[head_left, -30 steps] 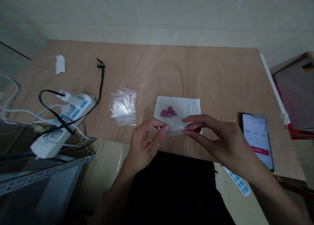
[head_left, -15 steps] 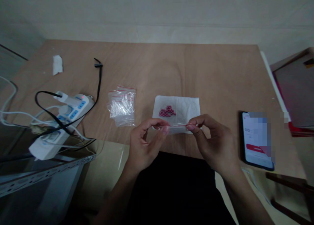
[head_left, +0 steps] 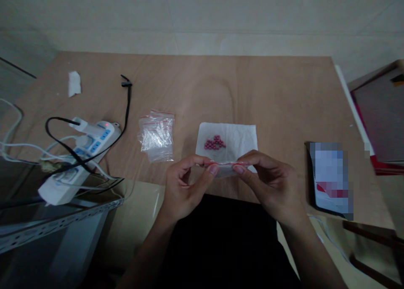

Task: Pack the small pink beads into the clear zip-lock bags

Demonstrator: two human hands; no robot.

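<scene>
Between my two hands hangs a small clear zip-lock bag (head_left: 225,169) with a red line along its top edge. My left hand (head_left: 187,188) pinches that edge at its left end, thumb against forefinger. At the other end my right hand (head_left: 273,186) pinches the same edge. Just beyond the bag lies a white paper tissue (head_left: 241,135), partly covered by my fingers. Several small dark-pink pills (head_left: 215,143) sit in a cluster on its left part. Left of my left hand is a loose pile of clear zip-lock bags (head_left: 158,137).
On the left, a white power strip (head_left: 104,133) with plugs and tangled cables lies at the table's edge. A phone (head_left: 331,179) rests at the right. A scrap of white paper (head_left: 74,83) is at the back left of the wooden table (head_left: 277,91).
My right hand has moved slightly left and down along the bag's edge, closer to my left hand. The pills, tissue and bag pile stay in place.
</scene>
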